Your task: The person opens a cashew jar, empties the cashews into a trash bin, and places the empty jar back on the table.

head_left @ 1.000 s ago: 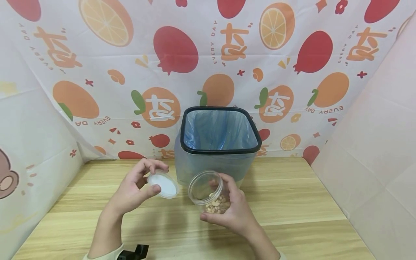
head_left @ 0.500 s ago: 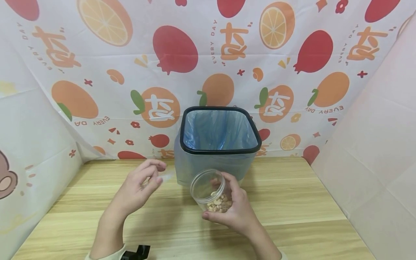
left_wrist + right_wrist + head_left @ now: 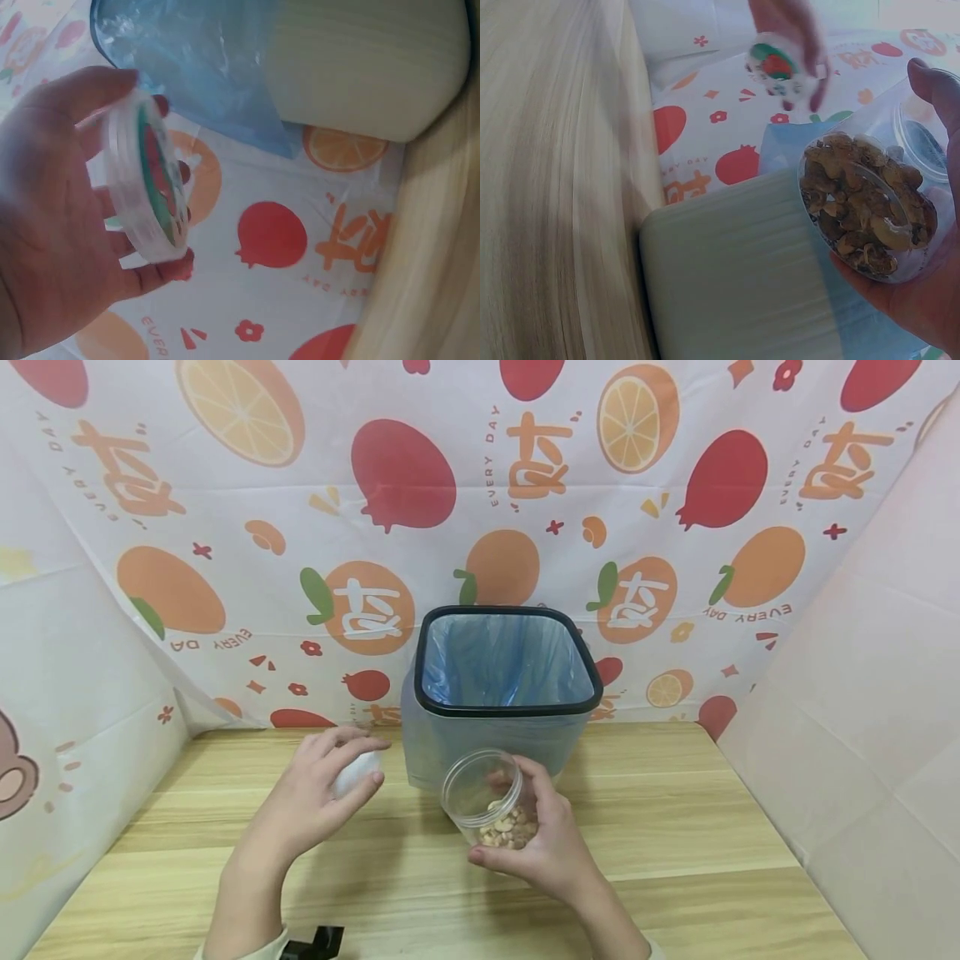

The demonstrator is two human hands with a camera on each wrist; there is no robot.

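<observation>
Lid [image 3: 354,774] pinched edge-on between left thumb and fingers [image 3: 352,743].

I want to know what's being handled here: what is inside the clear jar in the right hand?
The open clear jar, held tilted by the right hand, holds a shallow heap of pale brown nuts, perhaps cashews. The palm covers part of the jar wall, so part of the heap stays hidden.

bin [image 3: 498,739]: on table [image 3: 675,843], at the back, centre
jar [image 3: 491,802]: in right hand [image 3: 543,847], just before bin
nuts [image 3: 508,832]: in jar
lid [image 3: 354,774]: in left hand [image 3: 315,797], left of jar
</observation>
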